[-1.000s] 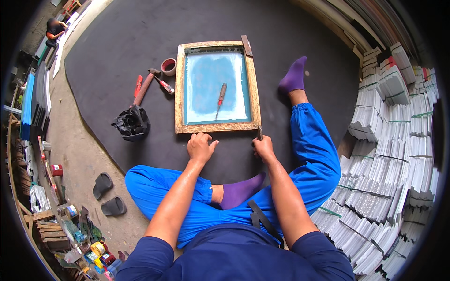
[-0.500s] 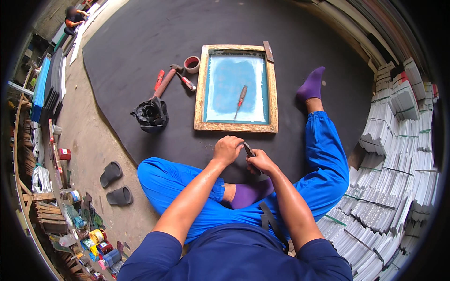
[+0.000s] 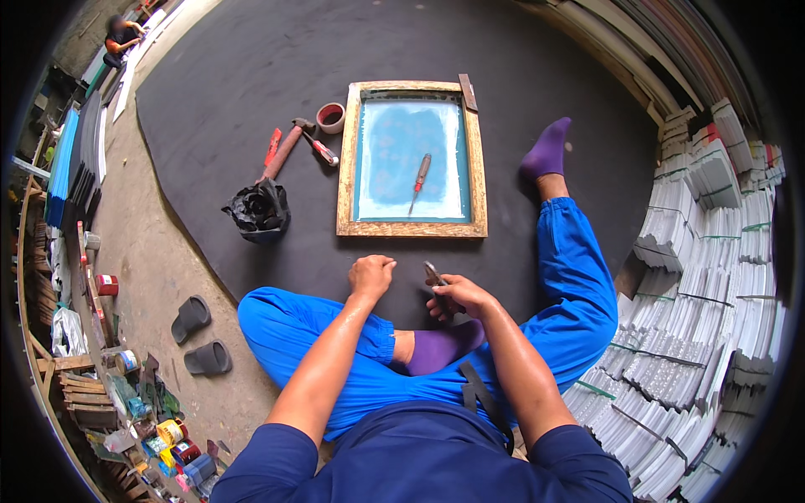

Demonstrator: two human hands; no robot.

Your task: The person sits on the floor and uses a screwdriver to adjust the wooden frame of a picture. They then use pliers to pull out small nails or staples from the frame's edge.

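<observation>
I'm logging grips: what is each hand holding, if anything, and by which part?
The right hand holds a dark plier-like tool by its handle end. The left hand is curled; whether it holds anything cannot be told.

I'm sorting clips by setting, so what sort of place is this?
Probably a workshop with storage: bundled white stacks at the right, cans at the lower left, and a hammer beside a wooden frame.

A navy shirt [image 3: 411,457] tops bright blue trousers [image 3: 579,268] and purple socks [image 3: 547,151].
</observation>
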